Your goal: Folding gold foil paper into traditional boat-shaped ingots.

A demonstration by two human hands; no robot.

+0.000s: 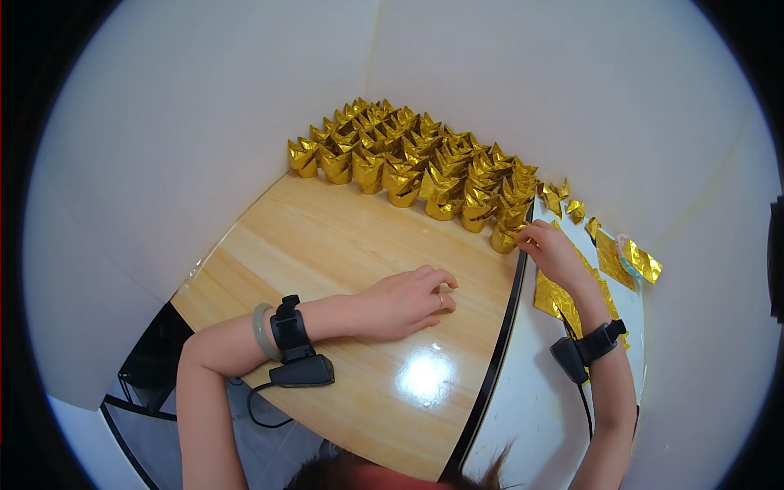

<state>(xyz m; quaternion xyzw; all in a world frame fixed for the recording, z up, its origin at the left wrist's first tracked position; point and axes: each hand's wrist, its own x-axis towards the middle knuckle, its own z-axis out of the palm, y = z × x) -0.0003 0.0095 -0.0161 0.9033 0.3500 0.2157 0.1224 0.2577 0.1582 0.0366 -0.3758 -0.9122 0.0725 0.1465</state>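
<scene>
My right hand (554,249) is at the right end of the front row, its fingertips pinched at the side of a gold foil paper ingot (503,238). That ingot stands on the wooden table and touches the others behind it. Its pinched edge is partly hidden by the fingers. My left hand (404,304) rests on the wooden tabletop (327,245), fingers loosely bent and apart, with nothing in it. Several rows of folded gold paper ingots (402,186), pointed at the top and round at the base, are packed together along the back of the table.
A white tabletop (523,408) adjoins on the right, past a black edge strip (490,380). On it lie gold foil sheets (552,296), small folded gold pieces (576,211) and a pink-and-turquoise band (627,256). White walls (212,106) enclose the back. Cabled black devices (302,370) are strapped to both wrists.
</scene>
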